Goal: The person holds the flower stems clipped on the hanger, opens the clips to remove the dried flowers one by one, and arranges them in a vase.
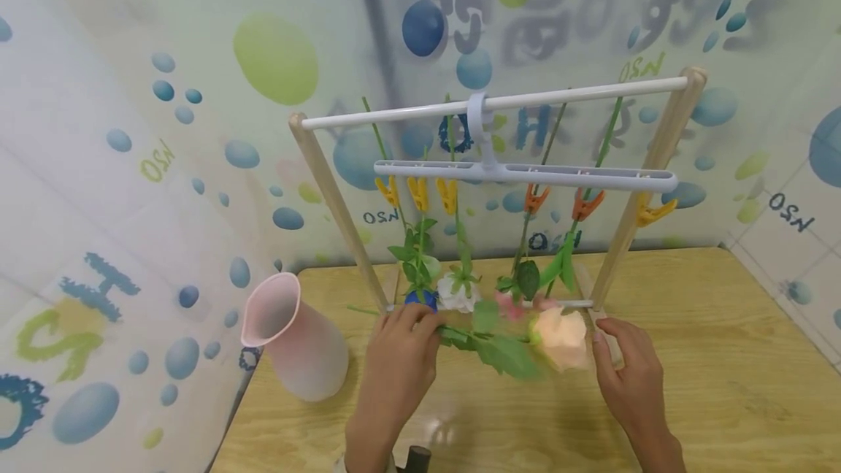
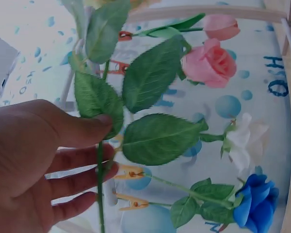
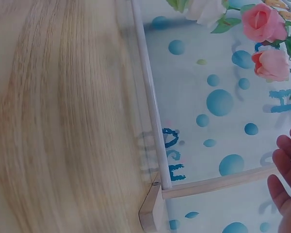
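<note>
We count 4 flowers already clipped on the rack (image 1: 499, 102). Our left hand (image 1: 401, 345) pinches the peach rose (image 1: 561, 338) by its stem above the worktop (image 1: 723, 356); our right hand (image 1: 624, 371) hovers open beside the bloom, 2 clips free.

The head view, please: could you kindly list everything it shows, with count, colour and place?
Drying rack: one, wooden legs with white rails, at the back of the table.
Clip hanger: one, white, hooked on the top rail.
Clips: six, yellow and orange, under the hanger.
Hanging flowers: four, blue, white and two pink, heads down from the clips.
Peach flower: one, green-stemmed, held level before the rack.
Vase: one, pink, at table left.
Table: one, light wood.
Left hand: pinches the peach flower's stem.
Right hand: fingers straight, beside the bloom.
</note>
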A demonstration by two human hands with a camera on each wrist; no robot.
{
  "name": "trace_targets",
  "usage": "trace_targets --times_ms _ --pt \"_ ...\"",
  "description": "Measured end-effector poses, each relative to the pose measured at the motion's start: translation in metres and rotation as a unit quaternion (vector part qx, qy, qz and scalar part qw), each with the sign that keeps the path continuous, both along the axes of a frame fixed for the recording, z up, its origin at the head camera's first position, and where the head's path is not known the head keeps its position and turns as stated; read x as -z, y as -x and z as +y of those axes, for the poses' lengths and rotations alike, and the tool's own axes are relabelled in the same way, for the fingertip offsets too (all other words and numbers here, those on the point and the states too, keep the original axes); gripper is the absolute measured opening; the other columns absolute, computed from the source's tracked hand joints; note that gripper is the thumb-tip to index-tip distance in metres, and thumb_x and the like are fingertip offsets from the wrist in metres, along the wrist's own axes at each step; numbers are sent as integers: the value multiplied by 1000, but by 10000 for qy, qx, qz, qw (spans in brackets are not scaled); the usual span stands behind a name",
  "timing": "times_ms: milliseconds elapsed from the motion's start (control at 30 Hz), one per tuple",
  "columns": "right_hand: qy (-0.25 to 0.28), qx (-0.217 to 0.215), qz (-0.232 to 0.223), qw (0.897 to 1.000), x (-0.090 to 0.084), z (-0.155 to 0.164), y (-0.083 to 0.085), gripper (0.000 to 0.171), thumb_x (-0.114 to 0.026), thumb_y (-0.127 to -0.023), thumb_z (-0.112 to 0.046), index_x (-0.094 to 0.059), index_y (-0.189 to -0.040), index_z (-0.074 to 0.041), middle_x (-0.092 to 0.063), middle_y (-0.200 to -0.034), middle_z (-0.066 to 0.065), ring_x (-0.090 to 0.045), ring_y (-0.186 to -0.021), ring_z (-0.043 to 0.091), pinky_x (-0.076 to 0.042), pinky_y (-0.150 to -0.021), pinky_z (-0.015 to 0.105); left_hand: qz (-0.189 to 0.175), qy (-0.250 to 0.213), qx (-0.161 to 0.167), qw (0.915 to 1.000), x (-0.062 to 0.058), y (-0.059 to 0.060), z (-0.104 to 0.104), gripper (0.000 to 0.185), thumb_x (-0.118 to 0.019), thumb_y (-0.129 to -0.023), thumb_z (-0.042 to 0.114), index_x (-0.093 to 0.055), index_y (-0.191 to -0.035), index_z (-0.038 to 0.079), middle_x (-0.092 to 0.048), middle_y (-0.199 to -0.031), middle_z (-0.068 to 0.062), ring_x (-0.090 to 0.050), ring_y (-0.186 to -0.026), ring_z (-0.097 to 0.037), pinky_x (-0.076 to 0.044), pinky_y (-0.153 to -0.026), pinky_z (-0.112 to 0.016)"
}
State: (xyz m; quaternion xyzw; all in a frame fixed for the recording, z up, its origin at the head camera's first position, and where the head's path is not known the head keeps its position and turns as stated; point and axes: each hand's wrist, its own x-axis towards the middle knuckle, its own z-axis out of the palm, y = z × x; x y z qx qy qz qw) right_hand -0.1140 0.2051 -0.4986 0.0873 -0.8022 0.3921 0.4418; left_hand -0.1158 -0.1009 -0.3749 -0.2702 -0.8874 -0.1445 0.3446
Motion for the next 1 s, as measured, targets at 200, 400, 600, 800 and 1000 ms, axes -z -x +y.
trace_targets --times_ms 200,400,600,800,1000 --pt "36 70 -409 9991 0 1 -2 18 -62 -87 2 -67 -102 9 -67 -104 25 -53 -108 10 -30 -100 7 814 -897 -334 9921 -6 5 -11 17 -75 -80 -3 -74 -92 9 -68 -99 -9 -66 -89 -30 -47 -73 -44" --pt "25 101 -328 9994 2 2 -1 17 -61 -87 2 -67 -101 9 -66 -103 25 -53 -105 11 -30 -98 6 1182 -1613 -778 9767 -13 8 -23 19 -74 -79 -2 -75 -96 7 -68 -100 -12 -64 -90 -34 -44 -79 -52" --pt "65 61 -37 10000 0 -2 4 18 -61 -86 2 -67 -101 10 -66 -100 24 -53 -107 6 -31 -100 7 1701 -2136 -1133 9553 -18 13 -31 22 -75 -76 -6 -75 -96 4 -68 -99 -17 -61 -87 -39 -40 -81 -55" --pt "192 -103 71 9997 -9 -9 10 23 -62 -88 3 -66 -110 9 -66 -103 22 -53 -105 0 -37 -92 9 2133 -2529 -1496 9317 -20 21 -39 20 -75 -79 -5 -76 -97 2 -69 -96 -19 -61 -86 -41 -41 -75 -50" --pt "545 -225 -559 9967 -27 -18 20 36 -59 -93 1 -58 -130 3 -65 -117 21 -58 -108 6 -39 -88 8 2142 -2823 -1864 9163 -21 31 -50 14 -73 -84 -3 -76 -97 -1 -68 -95 -20 -63 -87 -40 -47 -78 -46"
